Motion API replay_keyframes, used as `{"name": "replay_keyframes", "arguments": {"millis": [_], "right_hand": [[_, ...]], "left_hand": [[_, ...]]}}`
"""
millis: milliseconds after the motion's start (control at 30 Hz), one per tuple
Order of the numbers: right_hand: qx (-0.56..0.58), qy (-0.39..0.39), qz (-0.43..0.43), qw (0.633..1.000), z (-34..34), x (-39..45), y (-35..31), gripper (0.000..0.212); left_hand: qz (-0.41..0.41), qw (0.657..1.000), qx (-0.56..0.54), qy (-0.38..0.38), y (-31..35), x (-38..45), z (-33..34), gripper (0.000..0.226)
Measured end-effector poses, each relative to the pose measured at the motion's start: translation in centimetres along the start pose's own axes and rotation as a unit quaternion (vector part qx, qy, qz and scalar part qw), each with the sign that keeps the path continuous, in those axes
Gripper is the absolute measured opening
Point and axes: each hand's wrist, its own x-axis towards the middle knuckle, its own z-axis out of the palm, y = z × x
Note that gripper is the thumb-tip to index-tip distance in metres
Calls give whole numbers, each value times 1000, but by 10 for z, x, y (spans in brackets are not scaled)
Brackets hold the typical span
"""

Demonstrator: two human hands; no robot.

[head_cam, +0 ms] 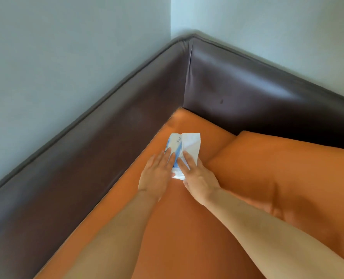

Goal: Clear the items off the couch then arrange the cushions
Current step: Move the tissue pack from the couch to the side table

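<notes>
Both of the person's hands are reaching down into the corner of the couch [98, 168], where a soft white and blue tissue pack [176, 146] is lying on the orange seat, just beside the dark brown side wall and a little way out from the corner itself. The left hand [157, 174] is lying flat with straight fingers resting across the pack's near left edge; the right hand [197, 178] is coming over the near right edge, its fingers stretched along the loose white tissue [191, 142] that is sticking up out of the top, and I cannot tell whether the thumb is hooking underneath. So neither hand is really gripping yet: they are pressing and bracketing it. To do this lift well, I would say the hands should be closing in from both sides so the floppy pack is being squeezed rather than pinched by its wrapper, with the loose sheet trapped under the right fingers so it is not pulling out or fluttering off on the way up. Sliding it away from the wall first would be giving the left fingers room to get beneath. Counting what is showing: one tissue pack, one loose tissue standing out of it, one orange cushion [287, 178] lying at a slant to the right of the hands, and two bare hands working.
</notes>
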Motion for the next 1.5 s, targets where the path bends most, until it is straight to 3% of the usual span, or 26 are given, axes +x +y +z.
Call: {"name": "replay_keyframes", "arguments": {"millis": [200, 300, 433, 533, 700, 867, 1000, 1100, 1200, 1333, 1500], "right_hand": [[-25, 67, -12, 997, 5, -3, -2, 65], [1, 54, -45, 998, -1, -14, -6, 55], [50, 70, -56, 995, -4, -35, -17, 55], [117, 57, -109, 985, 2, -60, -21, 47], [142, -4, -202, 969, -2, -101, -20, 36], [142, 13, -216, 966, -1, -120, -21, 34], [52, 64, -161, 984, -3, -130, -30, 52], [53, 37, -62, 996, -4, -140, -47, 46], [23, 3, -6, 1000, -2, -144, -63, 70], [-1, 0, 14, 1000, 5, -141, -79, 92], [10, -2, -10, 1000, 16, -122, -81, 89]], "left_hand": [[2, 999, -52, 11, 5, -14, 7, 73], [12, 999, -40, -8, 6, -24, 1, 72], [36, 996, -67, 42, 5, -53, 1, 66], [78, 993, -59, 73, -6, -85, 5, 47], [100, 990, -83, 49, -36, -129, 2, 85], [140, 989, -53, -6, -38, -138, 4, 112], [119, 989, -70, -44, -31, -131, 3, 105], [91, 991, -73, -62, -20, -133, 2, 92], [72, 996, -32, -36, -14, -144, 0, 82], [67, 998, -4, 19, -15, -157, 3, 75], [43, 997, -35, 44, -22, -150, 9, 82]]}}
